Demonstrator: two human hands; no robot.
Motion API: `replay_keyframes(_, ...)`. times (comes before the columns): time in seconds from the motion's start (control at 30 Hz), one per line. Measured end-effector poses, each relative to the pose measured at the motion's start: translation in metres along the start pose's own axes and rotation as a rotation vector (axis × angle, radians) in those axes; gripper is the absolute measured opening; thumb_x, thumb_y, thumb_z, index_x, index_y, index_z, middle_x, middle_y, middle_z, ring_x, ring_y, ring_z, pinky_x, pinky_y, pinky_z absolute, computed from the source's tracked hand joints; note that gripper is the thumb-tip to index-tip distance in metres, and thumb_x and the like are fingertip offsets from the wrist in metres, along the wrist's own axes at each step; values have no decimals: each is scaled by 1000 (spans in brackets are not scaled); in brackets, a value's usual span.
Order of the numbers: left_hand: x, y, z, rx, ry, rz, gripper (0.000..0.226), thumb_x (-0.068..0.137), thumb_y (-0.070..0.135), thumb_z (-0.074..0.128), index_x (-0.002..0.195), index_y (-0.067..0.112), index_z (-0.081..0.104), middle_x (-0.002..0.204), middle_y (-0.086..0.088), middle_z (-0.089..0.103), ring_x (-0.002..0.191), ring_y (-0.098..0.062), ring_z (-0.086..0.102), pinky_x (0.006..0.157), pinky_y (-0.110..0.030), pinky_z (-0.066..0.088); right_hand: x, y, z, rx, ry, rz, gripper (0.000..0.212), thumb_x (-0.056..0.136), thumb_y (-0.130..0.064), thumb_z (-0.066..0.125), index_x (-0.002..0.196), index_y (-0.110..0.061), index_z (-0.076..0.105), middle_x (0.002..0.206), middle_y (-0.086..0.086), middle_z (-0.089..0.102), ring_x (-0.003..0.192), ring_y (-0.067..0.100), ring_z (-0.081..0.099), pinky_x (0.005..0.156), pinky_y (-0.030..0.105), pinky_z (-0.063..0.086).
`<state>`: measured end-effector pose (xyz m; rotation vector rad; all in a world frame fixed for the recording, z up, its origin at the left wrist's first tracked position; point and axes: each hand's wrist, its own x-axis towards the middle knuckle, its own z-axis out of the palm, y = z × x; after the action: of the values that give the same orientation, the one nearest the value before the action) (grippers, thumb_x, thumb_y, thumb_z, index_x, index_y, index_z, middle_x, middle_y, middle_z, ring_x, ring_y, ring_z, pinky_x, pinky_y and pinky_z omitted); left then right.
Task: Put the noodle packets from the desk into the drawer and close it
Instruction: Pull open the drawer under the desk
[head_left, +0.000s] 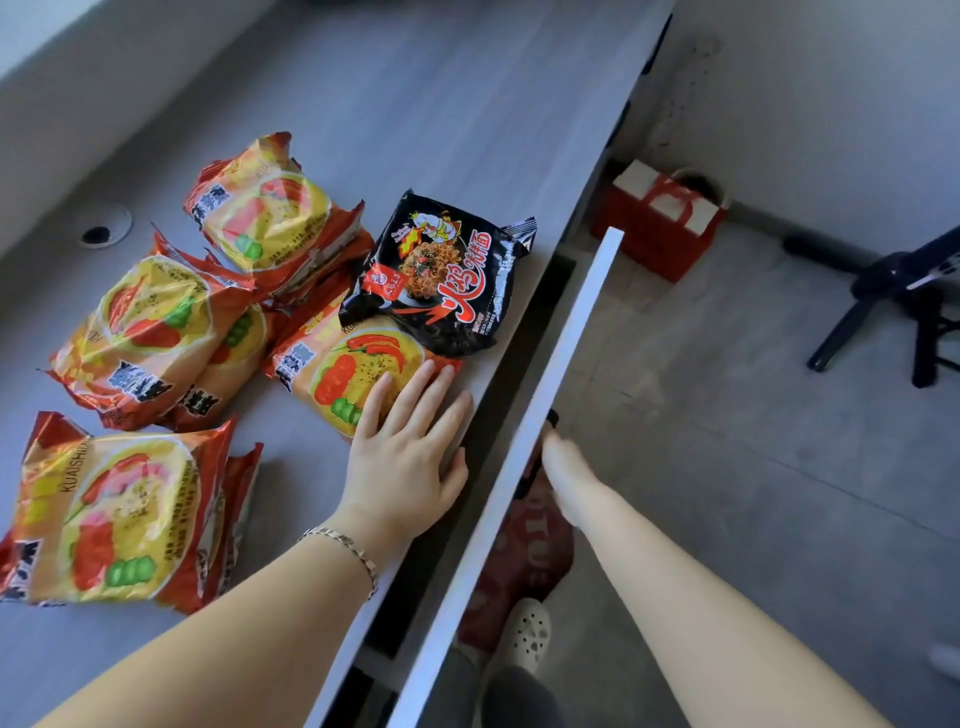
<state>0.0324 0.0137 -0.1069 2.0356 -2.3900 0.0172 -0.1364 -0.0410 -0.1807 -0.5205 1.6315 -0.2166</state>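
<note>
Left hand (402, 457) lies flat on a light, crinkly noodle packet (353, 379) beside the drawer (545, 395); right hand (563, 467) grips its handle.

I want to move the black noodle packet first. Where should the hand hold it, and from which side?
Grip the black noodle packet at its crimped end near the desk edge, coming from the drawer side. That end lies free, while its lower left corner overlaps an orange packet under the left hand.
</note>
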Motion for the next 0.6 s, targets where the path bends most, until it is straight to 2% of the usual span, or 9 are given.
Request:
replay_keyframes(0.1, 0, 2, -4, 20, -24, 2, 50, 79, 35, 45, 122, 17, 65, 138, -9, 56, 133, -29, 46, 113, -47, 15, -24, 6, -30, 140, 161, -22, 62, 91, -56, 26, 137, -16, 43, 142, 10, 47, 128, 30, 45, 111, 47, 34)
replay_keyframes(0.17, 0, 4, -6, 27, -20, 0, 49, 79, 31, 46, 119, 15, 66, 136, -11, 58, 131, -30, 49, 111, -48, 19, -41, 9, -47, 53, 458, -146, 57, 95, -44, 33, 139, -7, 37, 143, 18, 40, 128, 35, 42, 108, 46, 34)
replay_keyframes(0.23, -1, 7, -8, 46, -13, -2, 48, 77, 27, 47, 118, 14, 68, 134, -12, 59, 130, -31, 50, 110, -50, 23, -70, 11, -53, -336, 710, -596, 50, 92, -30, 48, 135, -5, 42, 139, 20, 40, 126, 36, 42, 105, 46, 37)
replay_keyframes(0.3, -2, 10, -9, 75, -12, 0, 47, 76, 25, 49, 117, 12, 68, 133, -13, 60, 129, -32, 51, 109, -51, 24, -82, 15, -53, -855, 706, -1038, 39, 82, -18, 63, 119, -6, 58, 129, 16, 54, 120, 34, 51, 99, 44, 44)
replay_keyframes(0.33, -2, 12, -9, 92, -17, 0, 47, 75, 24, 52, 117, 12, 68, 133, -14, 60, 129, -33, 51, 109, -53, 25, -78, 19, -55, -1102, 583, -1065, 36, 80, -16, 65, 114, -6, 62, 128, 16, 56, 122, 33, 52, 100, 43, 44)
replay_keyframes(0.4, -2, 16, -11, 122, -52, -15, 49, 69, 23, 66, 117, 11, 68, 132, -15, 61, 128, -35, 52, 108, -56, 31, -74, 27, -66, -1478, 323, -777, 36, 86, -22, 58, 119, -8, 60, 138, 13, 49, 135, 30, 39, 112, 38, 29)
replay_keyframes(0.43, -1, 17, -13, 130, -82, -26, 53, 64, 23, 74, 115, 10, 68, 131, -16, 61, 127, -36, 53, 106, -59, 34, -71, 32, -76, -1606, 270, -649, 38, 90, -27, 52, 122, -9, 58, 139, 11, 47, 139, 27, 31, 114, 34, 22)
replay_keyframes(0.5, 1, 24, -17, 145, -130, -40, 60, 56, 24, 82, 112, 8, 69, 127, -18, 63, 123, -39, 55, 100, -63, 37, -69, 43, -98, -1689, 247, -534, 42, 94, -35, 43, 124, -10, 59, 139, 9, 49, 143, 23, 23, 117, 31, 14)
replay_keyframes(0.6, 2, 27, -20, 144, -164, -77, 63, 51, 22, 85, 110, 6, 69, 126, -20, 63, 122, -40, 56, 97, -65, 38, -66, 54, -115, -1687, 277, -520, 43, 93, -37, 44, 123, -11, 60, 139, 7, 51, 145, 22, 21, 116, 30, 14)
